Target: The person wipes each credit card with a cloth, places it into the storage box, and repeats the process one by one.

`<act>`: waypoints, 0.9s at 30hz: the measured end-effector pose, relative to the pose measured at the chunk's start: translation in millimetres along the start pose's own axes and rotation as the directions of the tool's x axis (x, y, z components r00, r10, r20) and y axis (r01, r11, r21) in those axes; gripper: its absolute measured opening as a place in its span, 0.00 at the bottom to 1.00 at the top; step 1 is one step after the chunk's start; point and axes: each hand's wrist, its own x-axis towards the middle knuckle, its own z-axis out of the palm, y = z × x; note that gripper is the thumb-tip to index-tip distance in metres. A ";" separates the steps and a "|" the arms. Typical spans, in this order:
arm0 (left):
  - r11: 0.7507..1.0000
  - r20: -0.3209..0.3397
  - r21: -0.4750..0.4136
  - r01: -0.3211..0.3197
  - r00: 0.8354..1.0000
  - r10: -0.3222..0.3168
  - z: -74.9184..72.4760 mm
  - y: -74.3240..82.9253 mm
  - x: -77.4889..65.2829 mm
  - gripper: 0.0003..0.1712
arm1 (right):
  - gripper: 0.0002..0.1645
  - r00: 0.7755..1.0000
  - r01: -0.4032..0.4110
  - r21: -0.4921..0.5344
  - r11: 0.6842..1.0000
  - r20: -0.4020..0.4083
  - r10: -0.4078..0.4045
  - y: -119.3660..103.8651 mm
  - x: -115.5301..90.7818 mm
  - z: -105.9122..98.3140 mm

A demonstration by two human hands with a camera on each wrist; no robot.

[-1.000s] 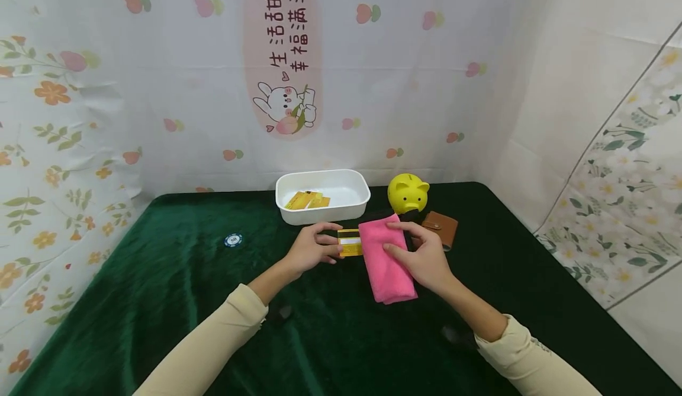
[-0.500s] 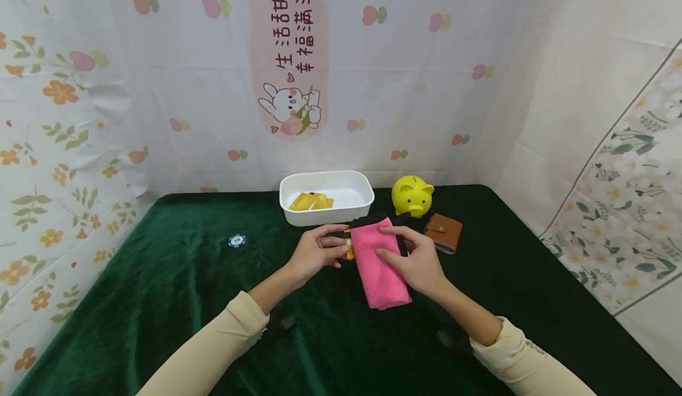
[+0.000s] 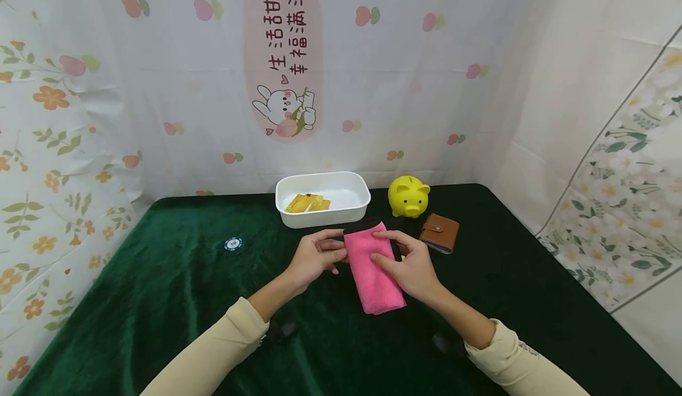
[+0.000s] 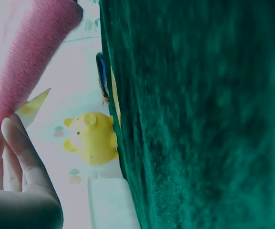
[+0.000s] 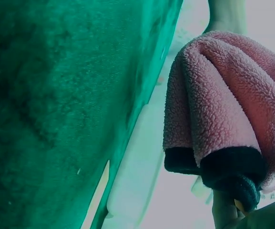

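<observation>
In the head view my right hand (image 3: pixel 412 266) holds a folded pink cloth (image 3: pixel 375 277) with a black edge, thumb on its front and the other fingers partly behind it. My left hand (image 3: pixel 315 260) is at the cloth's left edge, pinching a yellow bank card that the cloth covers almost wholly. A pointed corner of the card (image 4: pixel 35 106) shows beyond the cloth in the left wrist view, close to the left fingertips. The right wrist view shows the cloth (image 5: pixel 213 100) bunched in soft folds, its black binding (image 5: pixel 232 167) hanging lowest.
Behind the hands stands a white tray (image 3: pixel 351 212) with several yellow cards (image 3: pixel 306 202) inside. A yellow piggy bank (image 3: pixel 408 196) and a brown wallet (image 3: pixel 440 232) are at the right. A poker chip (image 3: pixel 232 244) lies left on the green tablecloth (image 3: pixel 202 289).
The card has slid rightward out of sight behind the cloth, the left hand coming up against the cloth's edge. The cloth and right hand have shifted slightly left and nearer.
</observation>
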 end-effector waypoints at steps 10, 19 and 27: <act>0.991 -0.085 0.113 -0.076 0.993 0.086 0.2 4.9 -18.4 0.21 | 0.21 1.000 -0.004 -0.014 1.000 0.013 0.004 5.2 3.7 7.6; 0.985 -0.099 0.117 -0.125 0.986 0.137 -4.0 4.8 -18.8 0.19 | 0.21 1.000 0.020 -0.040 0.999 0.001 -0.020 6.5 8.8 10.3; 0.982 -0.169 0.140 -0.125 0.974 0.148 -12.6 3.5 -16.8 0.18 | 0.20 0.999 0.031 -0.069 0.997 -0.014 -0.032 9.8 16.2 15.4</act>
